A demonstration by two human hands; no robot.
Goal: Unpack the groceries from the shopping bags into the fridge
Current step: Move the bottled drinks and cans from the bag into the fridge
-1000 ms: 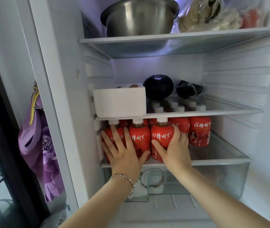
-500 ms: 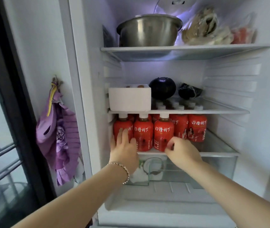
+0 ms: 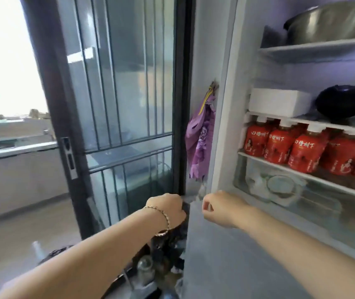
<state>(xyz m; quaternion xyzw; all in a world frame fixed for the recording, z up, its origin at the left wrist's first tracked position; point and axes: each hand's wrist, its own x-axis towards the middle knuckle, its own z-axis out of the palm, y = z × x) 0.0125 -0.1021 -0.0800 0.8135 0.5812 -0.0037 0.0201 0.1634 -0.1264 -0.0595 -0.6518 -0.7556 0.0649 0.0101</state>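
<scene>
Your top shelf (image 3: 314,51) carried a steel pot (image 3: 332,24). On your middle shelf (image 3: 323,124) sat a white box (image 3: 278,101), a dark round thing (image 3: 343,102) just beside it. Your lower shelf (image 3: 280,167) held red bottles (image 3: 301,152), upright, side by side.

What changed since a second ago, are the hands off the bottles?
Both hands came off the red bottles and pulled back out of the fridge, toward its lower left: left hand, right hand. The red bottles, white box and steel pot stayed put.

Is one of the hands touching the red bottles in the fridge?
No, the left hand and the right hand are both low at the left edge of the fridge, apart from the red bottles.
</scene>
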